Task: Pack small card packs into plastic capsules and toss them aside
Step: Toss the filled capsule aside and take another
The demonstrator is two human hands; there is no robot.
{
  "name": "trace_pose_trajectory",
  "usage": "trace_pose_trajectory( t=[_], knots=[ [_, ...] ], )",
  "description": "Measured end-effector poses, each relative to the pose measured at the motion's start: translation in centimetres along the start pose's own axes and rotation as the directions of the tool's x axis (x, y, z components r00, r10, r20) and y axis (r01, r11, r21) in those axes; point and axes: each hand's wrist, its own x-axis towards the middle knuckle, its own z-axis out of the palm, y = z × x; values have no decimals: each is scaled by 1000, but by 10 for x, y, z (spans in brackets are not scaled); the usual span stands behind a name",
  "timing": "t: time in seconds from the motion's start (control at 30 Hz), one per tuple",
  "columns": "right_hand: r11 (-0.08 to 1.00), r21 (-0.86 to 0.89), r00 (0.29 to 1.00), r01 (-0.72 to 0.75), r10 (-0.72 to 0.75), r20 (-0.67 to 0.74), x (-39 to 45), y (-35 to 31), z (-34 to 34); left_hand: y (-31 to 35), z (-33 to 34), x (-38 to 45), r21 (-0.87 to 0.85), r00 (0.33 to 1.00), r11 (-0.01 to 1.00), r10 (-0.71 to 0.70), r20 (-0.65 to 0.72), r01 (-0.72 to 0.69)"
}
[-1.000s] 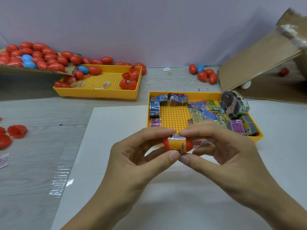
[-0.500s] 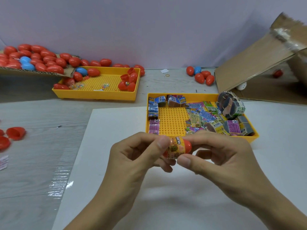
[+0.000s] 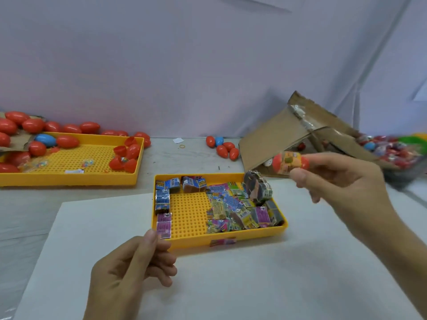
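Since a second ago your hands have parted: the filled capsule point(image 3: 290, 163), then pinched between both hands just near of the card tray, has gone up and to the right with your right hand point(image 3: 342, 188) alone. It lies with its long axis roughly level, running left to right, one red rounded end to the left and the other against your fingers — a smooth, egg-shaped plastic shell with a printed card pack wrapped round its middle. It is motion-blurred, so the print is unreadable. You hold it between thumb and fingertips, raised above the table in front of the brown cardboard flap point(image 3: 277, 139).

Your left hand point(image 3: 129, 271) hovers over the white sheet point(image 3: 254, 285), just near of the card tray, fingers loosely curled and holding nothing.

Between your hands sits the yellow card tray point(image 3: 231, 239), its floor studded with a grid of pegs — glossy card packs point(image 3: 231, 206) heaped on its right side, a few lined along its left edge. Far left, a second yellow tray point(image 3: 69, 179) of the same pegged plastic holds red capsules point(image 3: 124, 155) and one blue; more red ones lie beyond it.
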Motion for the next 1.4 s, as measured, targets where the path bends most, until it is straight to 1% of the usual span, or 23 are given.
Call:
trace_pose_trajectory(
  t=[0.1,0.17,0.23,0.27,0.33,0.37,0.4,0.47,0.5,0.57,0.6,0.67,0.73,0.8,0.83,0.93,1.03,1.1,1.17,1.23,1.3,1.37,1.4],
  knots=[
    [992,-62,977,-110,96,-190,52,-4,-51,-1,4,2,25,1000,1000,-8,-13,8],
    [968,-81,929,-236,201,-312,85,4,-83,-1,5,3,44,1000,999,-3,-19,4],
    [913,-38,815,-406,343,-468,101,15,-111,-2,5,3,51,1000,999,0,-22,1],
    [892,8,754,-453,388,-530,102,19,-117,-2,6,4,55,1000,998,-3,-21,4],
    [885,153,698,-439,443,-563,93,22,-110,-1,6,5,61,1000,998,-16,-16,17],
    [876,236,693,-420,478,-540,82,23,-96,-1,6,6,60,1000,998,-23,-16,24],
    [858,314,710,-407,513,-482,66,25,-76,-1,6,6,55,999,998,-28,-18,29],
    [828,412,799,-381,519,-304,25,30,-22,0,6,7,47,999,998,-30,-18,31],
    [805,452,831,-384,515,-212,6,28,11,1,6,7,43,999,999,-33,-16,33],
    [757,503,868,-418,495,-24,-31,22,72,2,5,5,36,999,998,-49,-12,49],
    [748,512,880,-423,474,35,-46,20,100,3,5,5,39,999,998,-53,-7,53],
    [763,505,905,-403,416,93,-67,15,147,4,5,4,55,999,998,-34,6,34],
    [755,533,918,-381,376,124,-77,11,175,5,4,5,65,1000,998,3,21,-4],
    [728,561,912,-395,383,147,-76,11,181,6,3,6,48,1000,999,12,19,-13],
    [732,550,909,-403,391,146,-74,14,179,7,1,6,26,1000,1000,3,17,-4],
    [746,512,890,-426,446,92,-69,30,174,9,-1,6,-21,999,999,-25,49,26],
    [750,509,889,-422,452,70,-67,38,180,9,-2,3,-10,995,999,-29,99,30],
    [734,532,885,-422,461,65,-68,39,184,9,-5,3,-14,997,1000,-19,81,21],
    [709,563,877,-424,477,60,-69,41,187,12,-8,8,-22,999,1000,22,43,-21],
    [692,584,872,-425,485,62,-68,41,189,18,-14,19,-29,996,996,81,-35,-82],
    [696,574,871,-431,487,62,-67,42,190,26,-21,38,12,984,991,132,-117,-131],
    [715,544,871,-440,487,64,-67,41,191,33,-24,68,164,972,971,194,-133,-172],
    [717,537,869,-445,491,66,-67,41,192,36,-24,88,286,966,939,231,-118,-190]
  ],
)
